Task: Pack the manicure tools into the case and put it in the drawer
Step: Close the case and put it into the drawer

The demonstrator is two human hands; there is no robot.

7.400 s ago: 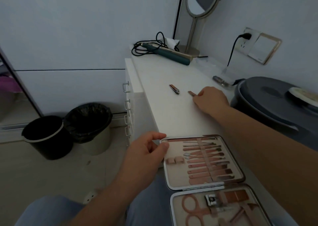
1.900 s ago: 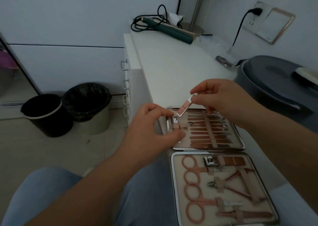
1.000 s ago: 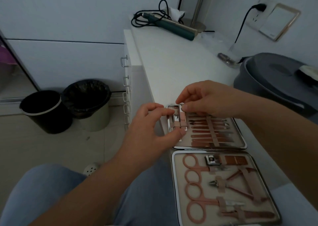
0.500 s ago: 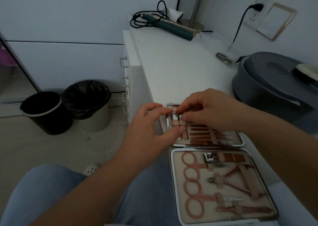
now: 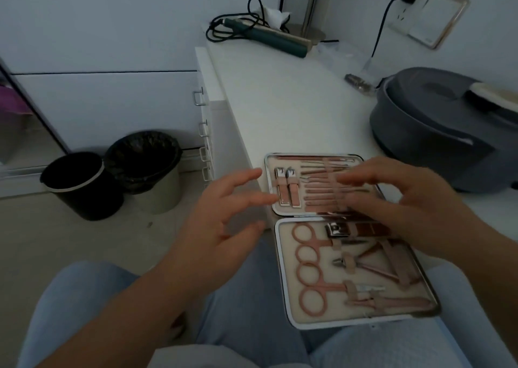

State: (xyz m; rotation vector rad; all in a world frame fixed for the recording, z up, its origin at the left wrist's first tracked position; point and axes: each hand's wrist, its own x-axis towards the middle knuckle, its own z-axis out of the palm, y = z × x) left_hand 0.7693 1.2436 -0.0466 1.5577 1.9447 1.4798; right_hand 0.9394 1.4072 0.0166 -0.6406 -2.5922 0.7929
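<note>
The manicure case (image 5: 350, 238) lies open in the lower middle of the frame, its far half on the near end of the white tabletop (image 5: 280, 101) and its near half reaching toward the person's lap. In the far half, two nail clippers (image 5: 286, 187) sit side by side under a strap at the left, with a row of thin tools (image 5: 322, 191) beside them. The near half holds pink-handled scissors (image 5: 311, 272), a larger clipper (image 5: 337, 229) and nippers (image 5: 364, 264) under straps. The left hand (image 5: 224, 221) hovers just left of the case, its grip spread, fingers loose and holding nothing. The right hand (image 5: 406, 199) hangs over the right part of the far half, blurred, fingers extended, its grip spread and holding nothing. At the upper middle, a green hair iron (image 5: 277, 40) with a black cord lies at the far end of the tabletop. Two bins (image 5: 112, 177) stand on the floor at the left.
</note>
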